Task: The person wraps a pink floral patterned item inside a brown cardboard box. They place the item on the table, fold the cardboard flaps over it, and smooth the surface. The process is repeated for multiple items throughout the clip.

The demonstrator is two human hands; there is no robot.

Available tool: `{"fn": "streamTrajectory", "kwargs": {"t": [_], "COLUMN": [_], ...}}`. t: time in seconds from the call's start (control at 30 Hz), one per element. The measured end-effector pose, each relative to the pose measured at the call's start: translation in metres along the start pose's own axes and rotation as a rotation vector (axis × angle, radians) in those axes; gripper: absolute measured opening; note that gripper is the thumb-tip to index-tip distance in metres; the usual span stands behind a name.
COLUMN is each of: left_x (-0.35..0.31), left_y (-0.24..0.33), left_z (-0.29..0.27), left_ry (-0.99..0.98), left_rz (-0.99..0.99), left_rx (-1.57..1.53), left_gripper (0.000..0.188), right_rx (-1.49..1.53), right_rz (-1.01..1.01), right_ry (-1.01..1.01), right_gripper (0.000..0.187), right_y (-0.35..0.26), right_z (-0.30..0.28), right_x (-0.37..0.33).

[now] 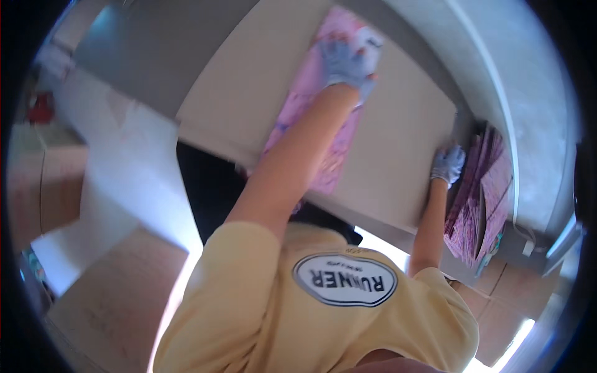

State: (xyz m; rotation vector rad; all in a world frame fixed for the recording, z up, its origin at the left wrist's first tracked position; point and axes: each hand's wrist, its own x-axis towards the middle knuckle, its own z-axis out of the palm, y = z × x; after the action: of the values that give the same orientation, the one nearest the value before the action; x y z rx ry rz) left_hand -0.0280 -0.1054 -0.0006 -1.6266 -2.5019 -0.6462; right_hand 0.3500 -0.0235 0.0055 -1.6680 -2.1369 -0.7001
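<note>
We should press evenly on the pink sheet, left hand spread; right hand's grip we cannot tell.

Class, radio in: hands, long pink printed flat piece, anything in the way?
Left grey-gloved hand spread open on long pink printed flat piece. Right grey-gloved hand beside pink patterned stack; contact unclear. Bare left forearm partly covers piece.
</note>
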Motion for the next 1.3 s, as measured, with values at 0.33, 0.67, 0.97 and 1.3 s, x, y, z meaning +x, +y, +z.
{"fn": "streamTrajectory", "kwargs": {"t": [0.33,0.67,0.97,1.3], "left_x": [-0.005,-0.003,-0.005,-0.016], "left_y": [0.041,0.045,0.064,0.049], "left_z": [0.002,-0.001,0.023,0.049], "left_ry": [-0.182,-0.207,-0.012,0.142], "left_rz": [0.069,0.168,0.173,0.242], "left_rx": [-0.038,-0.070,-0.079,-0.171], "left_gripper": [0.061,0.059,0.052,0.056], "right_rx": [0.132,0.664,0.511,0.708], "right_rz": [-0.486,-0.640,-0.784,-1.169], "right_ry": [-0.184,-0.199,-0.032,-0.042], "right_gripper": [0.040,0.059,0.066,0.072], "right_y": [-0.120,-0.439,-0.448,-0.448], "right_z": [-0.015,-0.004,0.022,-0.035], "right_x": [0.073,0.219,0.175,0.069]}}
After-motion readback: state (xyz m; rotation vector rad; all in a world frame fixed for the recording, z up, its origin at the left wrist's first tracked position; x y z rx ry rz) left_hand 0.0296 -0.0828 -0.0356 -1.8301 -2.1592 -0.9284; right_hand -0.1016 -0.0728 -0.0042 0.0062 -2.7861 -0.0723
